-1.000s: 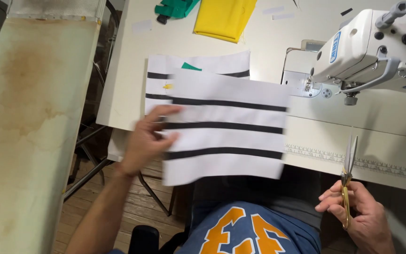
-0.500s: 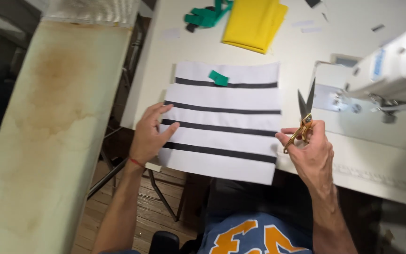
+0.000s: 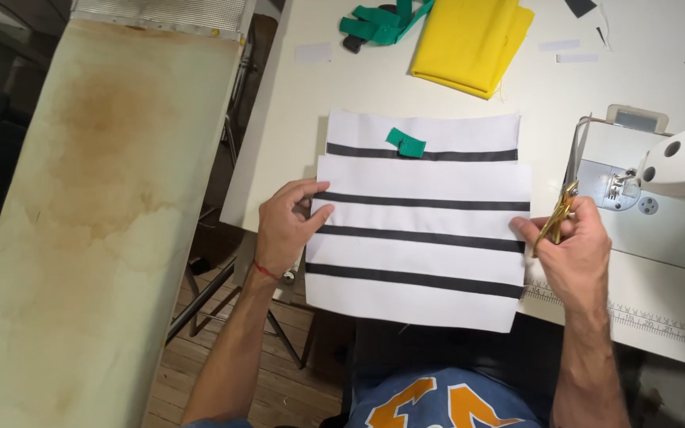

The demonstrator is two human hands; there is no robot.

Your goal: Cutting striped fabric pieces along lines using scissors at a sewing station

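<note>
A white fabric piece with black stripes point(image 3: 422, 254) lies over the near edge of the sewing table point(image 3: 295, 127), on top of a second striped piece point(image 3: 438, 131). My left hand point(image 3: 283, 230) grips its left edge, thumb on top. My right hand point(image 3: 568, 250) pinches the right edge while holding gold-handled scissors point(image 3: 564, 186), blades pointing up and away. A small green fabric scrap point(image 3: 406, 143) sits on the upper black stripe.
A white sewing machine point(image 3: 660, 170) stands at the right. Folded yellow fabric point(image 3: 469, 40) and green webbing point(image 3: 382, 20) lie at the far side. A stained ironing board point(image 3: 97, 214) runs along the left. A ruler strip point(image 3: 644, 317) lines the table's near edge.
My right hand rose from below the table edge with the scissors to the fabric's right edge. The striped fabric was straightened and both hands now hold its sides.
</note>
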